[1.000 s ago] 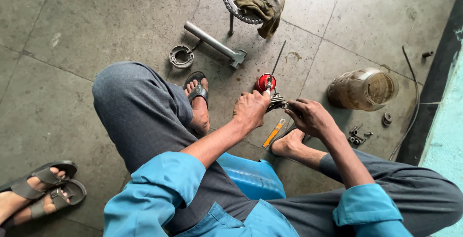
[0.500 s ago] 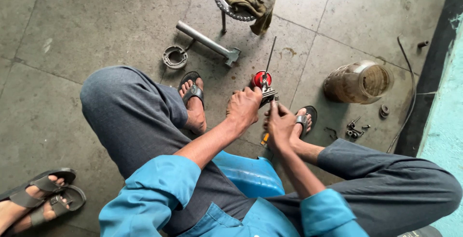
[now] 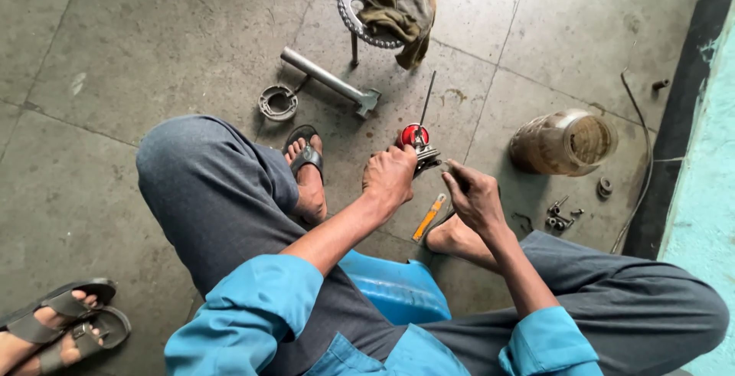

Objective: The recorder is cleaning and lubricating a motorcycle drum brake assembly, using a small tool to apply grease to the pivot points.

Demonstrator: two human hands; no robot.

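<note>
Both hands now meeting at red-capped part (image 3: 417,146) on floor between feet. Left hand (image 3: 389,178) clenching around it; right hand (image 3: 475,196), having drawn in from side, pinching something small, probably tool. Orange screwdriver (image 3: 428,217) lying untouched below.

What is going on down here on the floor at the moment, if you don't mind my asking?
A person sits on a low blue stool, bent over a small red-capped metal part on the tiled floor. The left hand grips that part; the right hand is close beside it, holding something thin that cannot be made out. An orange-handled tool lies between the feet. A metal tube, a round ring part, a jar and loose bolts lie around.
</note>
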